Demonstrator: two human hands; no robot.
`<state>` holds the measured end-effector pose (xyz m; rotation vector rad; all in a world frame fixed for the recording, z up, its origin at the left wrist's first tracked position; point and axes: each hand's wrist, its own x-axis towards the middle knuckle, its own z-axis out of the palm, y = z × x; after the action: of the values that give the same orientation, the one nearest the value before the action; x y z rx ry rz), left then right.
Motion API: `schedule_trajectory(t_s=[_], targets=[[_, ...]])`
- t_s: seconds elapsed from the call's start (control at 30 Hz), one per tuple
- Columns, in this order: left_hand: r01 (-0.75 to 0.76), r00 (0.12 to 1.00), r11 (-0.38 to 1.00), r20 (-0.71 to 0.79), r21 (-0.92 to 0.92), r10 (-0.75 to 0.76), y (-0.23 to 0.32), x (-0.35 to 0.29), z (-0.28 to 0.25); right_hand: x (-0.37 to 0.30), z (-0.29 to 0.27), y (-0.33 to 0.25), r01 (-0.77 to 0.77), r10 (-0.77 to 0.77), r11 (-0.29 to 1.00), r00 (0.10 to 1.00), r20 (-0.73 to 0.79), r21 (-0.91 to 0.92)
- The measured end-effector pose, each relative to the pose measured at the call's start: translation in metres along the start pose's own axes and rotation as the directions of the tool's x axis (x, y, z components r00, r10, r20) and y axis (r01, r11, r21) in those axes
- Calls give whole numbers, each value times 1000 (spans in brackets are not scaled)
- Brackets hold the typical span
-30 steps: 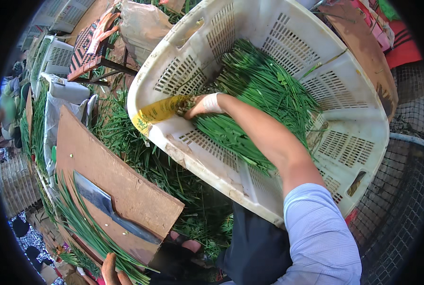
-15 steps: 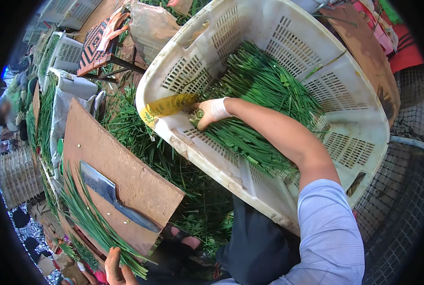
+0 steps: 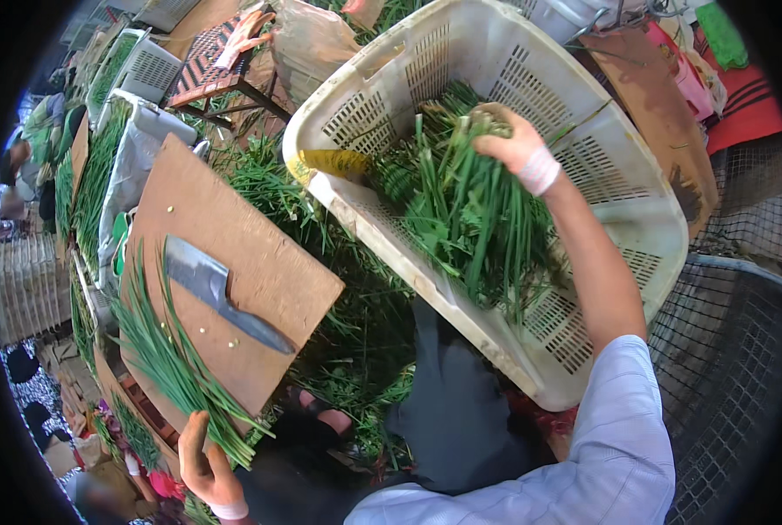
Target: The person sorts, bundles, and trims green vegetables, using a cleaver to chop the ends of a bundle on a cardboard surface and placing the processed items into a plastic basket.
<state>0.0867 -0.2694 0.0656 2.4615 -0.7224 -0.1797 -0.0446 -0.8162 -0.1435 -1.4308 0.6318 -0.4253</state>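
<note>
Outdoor stall, wooden board (image 3: 259, 262) with cleaver (image 3: 220, 293) | right hand (image 3: 506, 140) clamped on chive bunch (image 3: 461, 210) over white basket (image 3: 645, 201) | left hand (image 3: 205, 464) gripping chives (image 3: 168, 350)

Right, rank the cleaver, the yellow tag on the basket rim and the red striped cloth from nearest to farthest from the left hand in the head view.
1. cleaver: on the wooden board, just above the left hand.
2. yellow tag: on the white basket rim, up and to the right.
3. red striped cloth: far upper right corner.

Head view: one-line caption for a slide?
Right hand lifts green stalks from white basket; left hand holds another bunch.
</note>
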Motion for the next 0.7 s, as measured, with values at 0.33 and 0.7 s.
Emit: schedule_trajectory(t_s=[0.33,0.7], targets=[[-20,1000,979,19,-201,24,16,-38,3,-91,-7,-52,118,-124,989,991,-58,-88],[-29,859,871,434,-490,272,106,34,81,-92,14,-93,184,-181,976,983,39,-118]])
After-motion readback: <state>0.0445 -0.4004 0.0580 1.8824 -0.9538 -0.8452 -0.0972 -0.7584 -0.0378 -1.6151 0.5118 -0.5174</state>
